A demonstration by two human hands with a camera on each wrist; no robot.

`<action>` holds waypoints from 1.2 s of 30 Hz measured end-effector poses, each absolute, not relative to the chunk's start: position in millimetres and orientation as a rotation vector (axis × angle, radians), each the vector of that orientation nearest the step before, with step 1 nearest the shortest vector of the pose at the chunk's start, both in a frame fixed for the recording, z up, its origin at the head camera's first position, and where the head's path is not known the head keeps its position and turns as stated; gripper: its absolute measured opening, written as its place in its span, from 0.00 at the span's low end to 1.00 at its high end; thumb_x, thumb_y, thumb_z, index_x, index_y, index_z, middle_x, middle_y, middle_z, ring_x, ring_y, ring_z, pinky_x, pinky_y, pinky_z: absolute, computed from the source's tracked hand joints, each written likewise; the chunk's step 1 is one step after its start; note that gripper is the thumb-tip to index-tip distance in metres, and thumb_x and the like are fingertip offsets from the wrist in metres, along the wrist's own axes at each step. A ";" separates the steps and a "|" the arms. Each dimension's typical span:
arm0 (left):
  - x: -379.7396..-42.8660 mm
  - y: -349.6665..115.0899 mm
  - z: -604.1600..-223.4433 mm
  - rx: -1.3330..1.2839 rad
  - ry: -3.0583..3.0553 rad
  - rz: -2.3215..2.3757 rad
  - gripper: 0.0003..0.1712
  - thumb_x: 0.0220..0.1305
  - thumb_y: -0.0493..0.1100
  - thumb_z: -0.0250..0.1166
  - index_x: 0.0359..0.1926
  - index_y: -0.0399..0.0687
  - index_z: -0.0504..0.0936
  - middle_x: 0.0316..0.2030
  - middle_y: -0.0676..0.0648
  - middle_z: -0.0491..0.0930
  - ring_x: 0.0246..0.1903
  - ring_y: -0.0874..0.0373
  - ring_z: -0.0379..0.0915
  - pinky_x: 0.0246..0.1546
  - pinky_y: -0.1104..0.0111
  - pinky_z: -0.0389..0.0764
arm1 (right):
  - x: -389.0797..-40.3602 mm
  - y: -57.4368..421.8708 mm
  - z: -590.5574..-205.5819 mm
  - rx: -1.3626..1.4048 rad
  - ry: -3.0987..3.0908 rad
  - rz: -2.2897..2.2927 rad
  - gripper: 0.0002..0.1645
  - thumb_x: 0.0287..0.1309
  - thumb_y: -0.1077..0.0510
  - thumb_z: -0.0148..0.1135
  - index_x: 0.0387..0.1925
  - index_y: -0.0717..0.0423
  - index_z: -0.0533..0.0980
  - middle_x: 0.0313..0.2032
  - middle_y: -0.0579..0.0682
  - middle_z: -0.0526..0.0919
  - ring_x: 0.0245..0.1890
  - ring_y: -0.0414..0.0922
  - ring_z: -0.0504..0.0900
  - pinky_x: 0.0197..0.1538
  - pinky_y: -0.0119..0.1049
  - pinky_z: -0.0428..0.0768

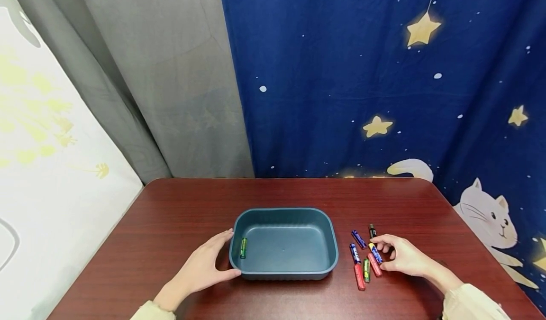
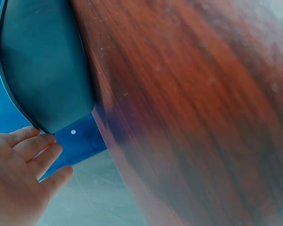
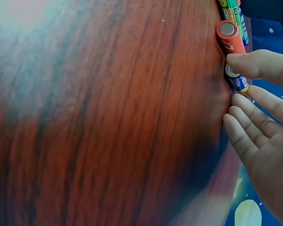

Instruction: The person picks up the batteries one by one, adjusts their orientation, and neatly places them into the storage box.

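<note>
Print shows on the red battery (image 3: 236, 43) in the right wrist view, with what looks like a 7; lettering on the green battery (image 1: 367, 270) is too small to read surely. The right hand (image 1: 403, 257) pinches a blue-and-yellow battery (image 1: 376, 253) by its ends, between thumb and index finger – the red battery lies just beside it. Near these on the brown table (image 1: 192, 199) lie a dark battery (image 1: 372, 230), two blue batteries (image 1: 359, 239) and a second red battery (image 1: 359, 277). The teal bin (image 1: 334, 246) has its right wall between this group and another green battery (image 1: 243, 248), inside at the left end. The left hand (image 1: 204, 266) touches the bin's rim – fingers spread, nearly straight. Behind hangs a blue curtain (image 1: 315, 111) with stars.
</note>
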State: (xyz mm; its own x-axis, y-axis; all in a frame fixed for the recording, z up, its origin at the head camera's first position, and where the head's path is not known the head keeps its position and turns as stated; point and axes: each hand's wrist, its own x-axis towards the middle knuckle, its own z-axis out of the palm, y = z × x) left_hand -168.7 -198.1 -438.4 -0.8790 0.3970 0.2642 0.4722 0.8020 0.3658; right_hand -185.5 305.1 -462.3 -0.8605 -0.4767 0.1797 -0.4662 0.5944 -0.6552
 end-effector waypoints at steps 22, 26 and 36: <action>-169.6 -198.3 -440.8 -0.667 -2.820 -0.666 0.51 0.41 0.71 0.65 0.63 0.48 0.66 0.61 0.51 0.66 0.60 0.56 0.62 0.54 0.56 0.70 | -183.7 307.9 -462.4 -0.767 2.850 -1.133 0.25 0.35 0.59 0.74 0.38 0.62 0.74 0.29 0.45 0.73 0.28 0.34 0.70 0.26 0.29 0.74; -169.8 -197.8 -440.1 -0.665 -2.823 -0.668 0.52 0.41 0.72 0.63 0.63 0.48 0.66 0.61 0.52 0.65 0.60 0.56 0.62 0.54 0.56 0.70 | -185.7 304.6 -452.7 -0.708 2.859 -1.089 0.25 0.36 0.57 0.74 0.39 0.61 0.74 0.30 0.46 0.73 0.30 0.35 0.70 0.28 0.28 0.75; -168.2 -197.6 -439.7 -0.655 -2.821 -0.678 0.51 0.41 0.69 0.65 0.63 0.47 0.66 0.60 0.50 0.67 0.59 0.55 0.63 0.53 0.55 0.70 | -194.5 266.9 -420.8 -0.865 2.881 -1.068 0.24 0.36 0.58 0.74 0.39 0.55 0.75 0.29 0.45 0.76 0.30 0.43 0.74 0.30 0.29 0.76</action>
